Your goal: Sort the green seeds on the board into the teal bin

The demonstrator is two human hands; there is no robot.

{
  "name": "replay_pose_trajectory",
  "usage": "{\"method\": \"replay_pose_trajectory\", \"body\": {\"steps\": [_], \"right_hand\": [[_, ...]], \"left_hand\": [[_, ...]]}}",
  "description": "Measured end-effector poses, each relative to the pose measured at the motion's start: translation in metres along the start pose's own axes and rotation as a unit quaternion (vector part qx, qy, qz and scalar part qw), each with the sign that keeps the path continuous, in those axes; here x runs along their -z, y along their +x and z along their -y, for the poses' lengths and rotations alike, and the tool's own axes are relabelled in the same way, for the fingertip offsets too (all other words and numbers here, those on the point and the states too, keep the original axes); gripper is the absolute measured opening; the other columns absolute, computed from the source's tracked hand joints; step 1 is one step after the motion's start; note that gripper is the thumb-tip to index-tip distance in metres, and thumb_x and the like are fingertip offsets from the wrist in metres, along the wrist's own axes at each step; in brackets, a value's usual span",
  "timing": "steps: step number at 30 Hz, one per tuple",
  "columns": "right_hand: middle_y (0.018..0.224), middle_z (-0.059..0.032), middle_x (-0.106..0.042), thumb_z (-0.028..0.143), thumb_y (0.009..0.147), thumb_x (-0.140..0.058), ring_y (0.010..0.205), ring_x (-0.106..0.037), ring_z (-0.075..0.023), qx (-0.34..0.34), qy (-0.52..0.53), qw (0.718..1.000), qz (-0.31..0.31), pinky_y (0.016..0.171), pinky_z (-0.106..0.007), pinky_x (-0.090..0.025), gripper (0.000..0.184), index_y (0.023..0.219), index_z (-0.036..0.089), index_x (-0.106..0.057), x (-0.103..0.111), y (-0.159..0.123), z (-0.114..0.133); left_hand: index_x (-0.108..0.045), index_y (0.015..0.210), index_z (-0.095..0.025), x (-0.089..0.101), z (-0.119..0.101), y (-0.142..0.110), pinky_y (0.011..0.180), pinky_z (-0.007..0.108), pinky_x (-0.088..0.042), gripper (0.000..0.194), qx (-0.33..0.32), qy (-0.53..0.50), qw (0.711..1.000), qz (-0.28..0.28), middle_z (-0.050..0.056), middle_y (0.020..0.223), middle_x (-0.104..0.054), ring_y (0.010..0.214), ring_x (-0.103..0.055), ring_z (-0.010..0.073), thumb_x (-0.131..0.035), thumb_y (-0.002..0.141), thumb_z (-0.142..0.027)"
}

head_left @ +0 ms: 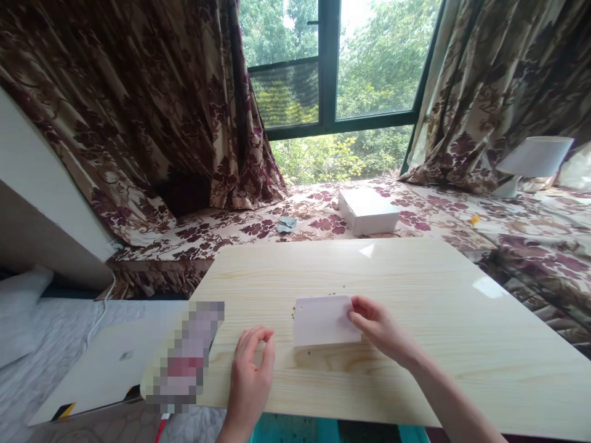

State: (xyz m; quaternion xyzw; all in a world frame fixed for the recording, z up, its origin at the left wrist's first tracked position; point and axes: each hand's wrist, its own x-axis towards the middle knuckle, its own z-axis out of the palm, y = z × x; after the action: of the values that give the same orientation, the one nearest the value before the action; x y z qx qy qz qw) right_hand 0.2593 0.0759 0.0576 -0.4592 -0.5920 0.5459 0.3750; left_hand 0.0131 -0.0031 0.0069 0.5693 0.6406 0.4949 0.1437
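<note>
Pinched at its right edge, a white rectangular card [325, 323] is in my right hand [376, 323], low over the pale wood-grain table [415, 277]. Whether the card touches the tabletop I cannot tell. Small dark specks [293, 312] lie around its left and upper edges, and one more sits below it. My left hand [253, 363] rests over the table's front left part, to the left of the card. Its fingers are curled with a gap between thumb and fingertips, and nothing shows in them.
Below the table's front edge is a teal container [295, 427] with dark contents. A blurred-out item [184, 357] lies at the table's left edge, beside a flat pale board [106, 363]. Behind stand a white box [369, 212], a grey-blue crumpled cloth [286, 224] and a lamp [535, 157].
</note>
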Motion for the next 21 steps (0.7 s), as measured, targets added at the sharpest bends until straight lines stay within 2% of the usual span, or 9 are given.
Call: {"method": "replay_pose_trajectory", "body": {"steps": [4, 9, 13, 17, 21], "right_hand": [[0.067, 0.0014, -0.061, 0.022, 0.069, -0.05, 0.065, -0.054, -0.0139, -0.004, -0.009, 0.999, 0.032, 0.057, -0.024, -0.039, 0.008, 0.07, 0.019, -0.057, -0.001, 0.008, 0.004], [0.059, 0.0043, -0.051, 0.012, 0.065, -0.046, 0.058, -0.046, -0.011, 0.001, -0.103, 0.993, 0.056, 0.052, -0.022, -0.032, 0.009, 0.062, 0.019, -0.051, 0.001, 0.02, 0.013], [0.062, 0.0033, -0.054, 0.01, 0.063, -0.046, 0.06, -0.047, -0.0116, -0.008, -0.144, 0.986, 0.078, 0.052, -0.022, -0.032, 0.011, 0.065, 0.018, -0.053, 0.003, 0.026, 0.019], [0.06, 0.0032, -0.053, 0.009, 0.062, -0.046, 0.059, -0.046, -0.0117, -0.012, -0.18, 0.977, 0.114, 0.051, -0.022, -0.031, 0.01, 0.061, 0.018, -0.052, 0.013, 0.019, 0.024], [0.06, 0.0025, -0.054, 0.009, 0.062, -0.046, 0.059, -0.047, -0.0127, -0.033, -0.195, 0.968, 0.154, 0.05, -0.023, -0.032, 0.012, 0.062, 0.017, -0.054, 0.029, -0.004, 0.032]], "left_hand": [[-0.063, 0.088, -0.021, 0.0, -0.001, -0.001, 0.087, 0.038, -0.048, 0.022, 0.007, -0.005, 1.0, -0.001, 0.006, 0.094, -0.064, 0.097, -0.059, 0.0233, -0.051, 0.085, -0.039], [-0.063, 0.089, -0.021, 0.0, 0.0, -0.001, 0.086, 0.037, -0.048, 0.023, 0.018, -0.008, 1.0, 0.004, 0.006, 0.096, -0.064, 0.099, -0.059, 0.0237, -0.052, 0.084, -0.04], [-0.063, 0.089, -0.021, 0.001, 0.001, -0.001, 0.085, 0.036, -0.049, 0.023, 0.029, -0.007, 0.999, 0.012, 0.006, 0.097, -0.064, 0.099, -0.058, 0.0239, -0.053, 0.083, -0.042], [-0.063, 0.09, -0.021, 0.001, 0.002, -0.001, 0.087, 0.036, -0.047, 0.023, 0.031, -0.001, 0.999, 0.018, 0.006, 0.098, -0.063, 0.101, -0.057, 0.0239, -0.053, 0.083, -0.041], [-0.063, 0.088, -0.021, 0.002, 0.002, -0.001, 0.09, 0.038, -0.045, 0.023, 0.022, 0.002, 1.0, 0.016, 0.005, 0.096, -0.064, 0.1, -0.057, 0.0239, -0.053, 0.082, -0.041]]}}
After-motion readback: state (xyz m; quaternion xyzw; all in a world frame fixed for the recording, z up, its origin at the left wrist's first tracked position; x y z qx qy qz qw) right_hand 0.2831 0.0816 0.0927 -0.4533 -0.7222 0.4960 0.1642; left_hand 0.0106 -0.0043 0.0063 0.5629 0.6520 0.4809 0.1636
